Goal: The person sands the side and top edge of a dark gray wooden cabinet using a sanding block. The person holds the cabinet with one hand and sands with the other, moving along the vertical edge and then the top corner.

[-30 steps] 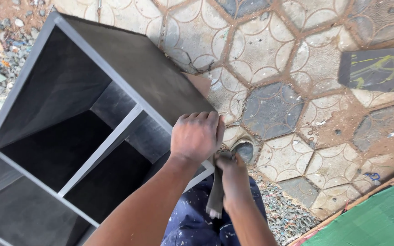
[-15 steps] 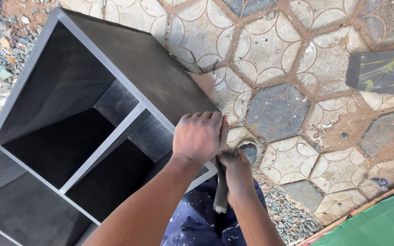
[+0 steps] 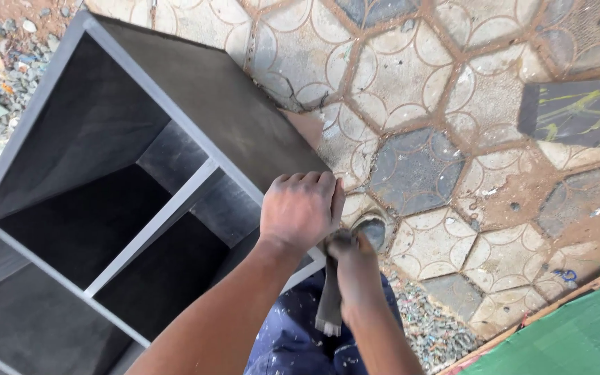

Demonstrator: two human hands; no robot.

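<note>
left hand point(image 3: 300, 208) gripping cabinet point(image 3: 175, 132) corner, right hand point(image 3: 352, 267) beneath (holding brush point(image 3: 329, 298))

I see a matt black wooden cabinet point(image 3: 196, 104) with a paler painted edge, rough patterned stone pavers point(image 3: 453, 104), loose gravel point(image 3: 425, 326), and paint-flecked blue cloth trousers point(image 3: 293, 340).

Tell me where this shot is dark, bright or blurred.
Head view: even daylight on the hexagonal pavers; the black cabinet compartments sink into shadow; the left hand is sharp, while the right hand and its brush handle are slightly motion-blurred.
</note>
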